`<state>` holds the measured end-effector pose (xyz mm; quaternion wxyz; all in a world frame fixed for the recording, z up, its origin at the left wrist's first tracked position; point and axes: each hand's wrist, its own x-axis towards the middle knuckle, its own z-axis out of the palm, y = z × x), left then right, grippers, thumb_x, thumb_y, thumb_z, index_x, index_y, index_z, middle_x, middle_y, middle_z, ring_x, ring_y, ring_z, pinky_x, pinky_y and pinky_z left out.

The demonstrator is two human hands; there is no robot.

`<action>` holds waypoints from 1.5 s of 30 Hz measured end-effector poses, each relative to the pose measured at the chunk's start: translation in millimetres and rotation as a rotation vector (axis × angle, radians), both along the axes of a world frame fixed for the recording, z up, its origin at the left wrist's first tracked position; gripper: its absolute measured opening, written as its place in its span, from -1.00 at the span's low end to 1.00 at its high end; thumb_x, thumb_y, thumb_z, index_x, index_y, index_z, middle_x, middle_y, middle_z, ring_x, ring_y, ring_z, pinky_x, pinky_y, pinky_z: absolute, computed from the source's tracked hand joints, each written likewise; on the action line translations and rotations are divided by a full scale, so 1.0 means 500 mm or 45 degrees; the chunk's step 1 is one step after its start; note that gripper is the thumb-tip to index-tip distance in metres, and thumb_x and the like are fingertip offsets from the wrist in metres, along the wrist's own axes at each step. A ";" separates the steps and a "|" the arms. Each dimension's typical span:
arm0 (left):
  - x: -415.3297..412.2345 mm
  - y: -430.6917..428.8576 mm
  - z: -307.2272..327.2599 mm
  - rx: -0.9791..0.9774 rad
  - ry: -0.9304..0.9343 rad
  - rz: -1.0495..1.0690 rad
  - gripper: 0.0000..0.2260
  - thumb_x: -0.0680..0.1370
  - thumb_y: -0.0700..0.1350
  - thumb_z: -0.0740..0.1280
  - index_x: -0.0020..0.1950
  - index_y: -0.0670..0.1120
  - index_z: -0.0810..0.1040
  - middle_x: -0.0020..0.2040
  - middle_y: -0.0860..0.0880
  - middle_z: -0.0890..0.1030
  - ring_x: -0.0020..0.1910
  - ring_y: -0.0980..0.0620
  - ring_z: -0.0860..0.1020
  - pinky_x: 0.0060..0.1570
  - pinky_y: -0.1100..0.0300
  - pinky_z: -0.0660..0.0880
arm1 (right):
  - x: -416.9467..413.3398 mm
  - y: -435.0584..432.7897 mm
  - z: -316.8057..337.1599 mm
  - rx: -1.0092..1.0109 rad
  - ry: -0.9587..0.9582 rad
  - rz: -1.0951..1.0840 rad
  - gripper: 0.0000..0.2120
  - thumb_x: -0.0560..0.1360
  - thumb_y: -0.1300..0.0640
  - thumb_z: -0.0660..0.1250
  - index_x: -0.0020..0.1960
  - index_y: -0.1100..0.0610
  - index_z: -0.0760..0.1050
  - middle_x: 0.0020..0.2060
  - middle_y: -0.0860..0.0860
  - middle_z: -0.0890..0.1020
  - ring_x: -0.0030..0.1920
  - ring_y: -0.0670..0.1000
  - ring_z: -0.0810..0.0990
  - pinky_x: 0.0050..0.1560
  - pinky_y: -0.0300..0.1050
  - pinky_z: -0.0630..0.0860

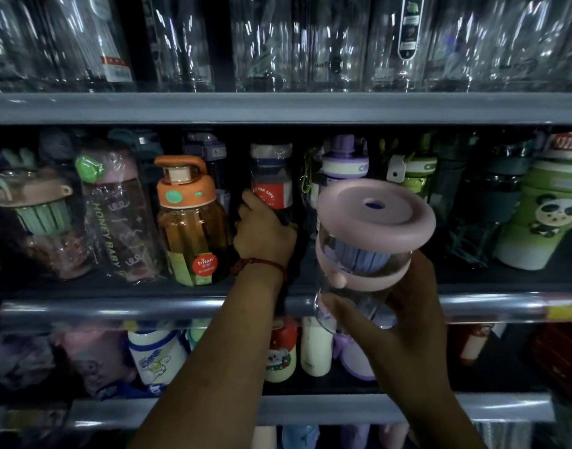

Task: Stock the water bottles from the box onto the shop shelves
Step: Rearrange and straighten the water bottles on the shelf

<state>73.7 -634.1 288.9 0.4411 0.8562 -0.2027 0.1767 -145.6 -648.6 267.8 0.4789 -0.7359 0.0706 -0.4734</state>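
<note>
Left arm is stretched up and forward into the middle shelf (148, 307), with a red thread bracelet (262, 264) at the wrist. Left hand (265, 236) grips the lower body of a dark, plastic-wrapped bottle with a red label (271, 186). Thumb is up against the label's left edge and the other fingers are curled round the bottle. That bottle stands upright on the middle shelf.

Right arm comes up from lower right. Right hand (407, 306) holds a clear, round plastic bottle with a wide pink lid (373, 218) by its lower half. The thumb of its fingers (335, 305) lies across the front and the rest wrap round the back right side. The bottle is in the air in front of the middle shelf's rail, not resting on it, just right of the left hand. It is roughly upright with the lid tipped toward the camera. A purple ribbed insert sits under the lid and a pink band runs round the body.

Middle shelf, left to right:
- pink wrapped bottle lettered "HONEY BABY" (116, 218)
- amber bottle with orange lid (189, 218)
- the dark bottle
- purple-capped bottle (344, 157)
- green and dark bottles
- green panda cup (543, 218)

Top shelf (278, 106) holds clear bottles in glossy wrap. Lower shelf (310, 406) holds small white and printed bottles.
</note>
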 end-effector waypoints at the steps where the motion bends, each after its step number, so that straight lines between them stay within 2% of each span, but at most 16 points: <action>1: -0.001 0.000 0.000 0.007 -0.001 0.002 -0.20 0.46 0.09 0.51 0.50 -0.17 0.16 0.35 -0.21 0.45 0.23 -0.28 0.53 0.05 -0.11 0.49 | -0.013 0.000 -0.014 0.026 -0.061 -0.056 -0.17 0.35 0.15 0.62 0.54 0.13 0.35 0.37 -0.10 0.59 0.35 -0.05 0.60 0.25 -0.18 0.59; 3: -0.001 -0.001 0.000 0.017 0.003 0.002 -0.18 0.45 0.09 0.51 0.52 -0.16 0.14 0.35 -0.21 0.44 0.25 -0.27 0.52 0.05 -0.10 0.50 | -0.010 -0.012 -0.022 -0.039 -0.072 -0.115 -0.18 0.35 0.18 0.63 0.53 0.11 0.36 0.35 -0.12 0.60 0.33 -0.07 0.61 0.23 -0.20 0.59; 6: 0.000 -0.001 -0.001 0.015 0.001 -0.007 -0.18 0.45 0.08 0.52 0.52 -0.15 0.14 0.35 -0.21 0.43 0.24 -0.26 0.52 0.03 -0.08 0.53 | 0.009 -0.007 -0.037 -0.018 -0.155 -0.056 -0.19 0.34 0.20 0.63 0.52 0.11 0.38 0.34 -0.11 0.61 0.33 -0.08 0.61 0.23 -0.19 0.60; 13: 0.001 0.000 -0.003 -0.008 0.022 -0.027 -0.25 0.48 0.08 0.48 0.50 -0.16 0.18 0.34 -0.20 0.44 0.24 -0.25 0.52 0.02 -0.06 0.52 | 0.026 0.006 -0.028 -0.003 -0.148 -0.087 -0.21 0.33 0.12 0.63 0.49 0.11 0.40 0.31 -0.06 0.63 0.30 -0.03 0.64 0.23 -0.06 0.63; 21: -0.006 0.010 0.007 0.048 0.038 -0.034 -0.34 0.54 0.02 0.40 0.52 -0.18 0.18 0.38 -0.21 0.42 0.29 -0.26 0.50 0.06 -0.07 0.53 | 0.049 0.025 -0.015 -0.036 -0.171 -0.097 -0.20 0.33 0.05 0.61 0.49 0.17 0.40 0.30 -0.09 0.63 0.28 -0.07 0.65 0.18 -0.22 0.61; 26: -0.007 0.016 0.007 0.050 0.040 -0.054 -0.33 0.54 0.04 0.40 0.52 -0.18 0.18 0.37 -0.23 0.42 0.29 -0.26 0.50 0.06 -0.07 0.54 | 0.049 0.035 -0.018 -0.026 -0.157 -0.079 -0.22 0.34 0.14 0.62 0.49 0.12 0.40 0.30 -0.11 0.63 0.28 -0.10 0.64 0.15 -0.26 0.61; 33: -0.018 0.024 0.016 0.107 0.019 -0.052 -0.38 0.60 0.01 0.28 0.56 -0.22 0.14 0.41 -0.24 0.39 0.33 -0.29 0.46 0.09 -0.09 0.52 | 0.042 0.036 -0.016 -0.023 -0.129 -0.102 -0.21 0.34 0.06 0.63 0.49 0.10 0.41 0.30 -0.10 0.64 0.27 -0.04 0.65 0.15 -0.17 0.64; 36: -0.023 0.028 0.020 0.077 0.075 -0.090 -0.31 0.59 -0.02 0.30 0.59 -0.23 0.06 0.44 -0.27 0.35 0.37 -0.32 0.43 0.16 -0.12 0.49 | 0.038 0.030 -0.011 -0.030 -0.127 -0.136 -0.22 0.32 0.09 0.64 0.47 0.11 0.43 0.26 -0.13 0.66 0.26 -0.07 0.66 0.17 -0.17 0.64; 39: -0.024 0.033 0.013 0.031 0.132 -0.153 -0.14 0.56 0.03 0.39 0.63 -0.25 -0.07 0.49 -0.28 0.28 0.41 -0.33 0.38 0.24 -0.15 0.44 | 0.034 0.027 -0.003 0.008 -0.159 -0.113 -0.27 0.32 0.15 0.61 0.45 0.10 0.45 0.21 -0.14 0.69 0.21 -0.12 0.68 0.13 -0.22 0.64; 42: -0.026 0.048 0.007 -0.014 0.236 -0.298 0.04 0.49 0.06 0.51 0.64 -0.22 -0.18 0.53 -0.30 0.20 0.48 -0.34 0.28 0.37 -0.19 0.35 | 0.031 0.020 0.003 0.010 -0.181 -0.111 -0.31 0.35 0.20 0.60 0.43 0.14 0.46 0.21 -0.08 0.69 0.21 -0.06 0.68 0.16 -0.13 0.65; 45: -0.040 0.069 0.016 -0.026 0.339 -0.385 0.03 0.49 0.07 0.51 0.64 -0.17 -0.17 0.56 -0.27 0.13 0.53 -0.32 0.18 0.46 -0.18 0.25 | 0.029 0.014 0.009 0.016 -0.186 -0.096 -0.33 0.36 0.24 0.60 0.42 0.15 0.47 0.19 -0.04 0.71 0.18 -0.01 0.70 0.15 -0.07 0.67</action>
